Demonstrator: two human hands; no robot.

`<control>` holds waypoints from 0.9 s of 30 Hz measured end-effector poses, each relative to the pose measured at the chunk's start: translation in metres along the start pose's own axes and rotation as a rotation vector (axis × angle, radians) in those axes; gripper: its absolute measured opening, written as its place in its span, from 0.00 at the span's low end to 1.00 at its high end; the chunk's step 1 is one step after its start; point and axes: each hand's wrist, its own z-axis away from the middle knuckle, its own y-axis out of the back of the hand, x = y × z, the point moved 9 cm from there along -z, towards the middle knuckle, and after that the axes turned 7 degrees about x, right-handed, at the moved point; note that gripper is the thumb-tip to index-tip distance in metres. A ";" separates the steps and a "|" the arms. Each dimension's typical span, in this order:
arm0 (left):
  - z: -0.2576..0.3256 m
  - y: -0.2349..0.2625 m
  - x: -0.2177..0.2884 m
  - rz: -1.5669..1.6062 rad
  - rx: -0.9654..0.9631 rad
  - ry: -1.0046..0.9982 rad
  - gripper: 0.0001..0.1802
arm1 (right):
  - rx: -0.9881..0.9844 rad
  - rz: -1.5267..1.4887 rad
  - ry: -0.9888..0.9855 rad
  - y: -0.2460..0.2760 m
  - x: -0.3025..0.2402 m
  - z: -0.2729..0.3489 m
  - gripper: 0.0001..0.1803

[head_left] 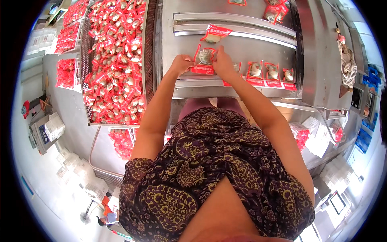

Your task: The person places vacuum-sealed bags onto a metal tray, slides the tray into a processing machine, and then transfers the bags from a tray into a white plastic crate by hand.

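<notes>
Over the near side of the steel machine bed, I hold a red-and-clear egg packet [204,56] between my two hands. My left hand [182,64] pinches its left edge near the red end. My right hand [224,64] grips the opposite edge, with the thumb and fingers closed on it. Just beyond lies another egg packet [215,34], tilted, its red end upward. To the right of my right hand, several packets stand in a row along the near metal bar [193,83]. One of them, an egg packet [255,70], shows a pale egg through its clear film.
On the left, a perforated metal tray [85,80] is heaped with egg packets. Crates of red packets [66,73] stand further left. Loose packets [275,13] lie at the bed's far right. A crumpled cloth [346,62] hangs on the machine's right side. A person [107,218] is at lower left.
</notes>
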 end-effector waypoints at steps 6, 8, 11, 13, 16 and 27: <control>-0.001 -0.015 -0.017 -0.178 -0.071 -0.112 0.07 | -0.084 -0.034 -0.082 -0.002 0.011 0.020 0.22; 0.001 -0.014 -0.020 -0.239 -0.035 -0.107 0.07 | -0.139 -0.078 -0.130 0.002 0.013 0.022 0.22; 0.010 -0.025 -0.013 -0.239 -0.127 -0.168 0.08 | -0.243 -0.070 -0.193 0.010 0.009 0.029 0.23; 0.018 -0.029 -0.013 -0.247 -0.147 -0.139 0.08 | -0.302 -0.023 -0.216 0.015 0.001 0.039 0.24; 0.025 -0.026 -0.007 -0.305 -0.073 -0.100 0.09 | -0.186 0.052 0.014 0.033 -0.030 0.057 0.23; 0.023 -0.023 0.139 -0.191 0.346 -0.520 0.20 | -0.322 0.034 0.368 0.030 -0.053 0.096 0.09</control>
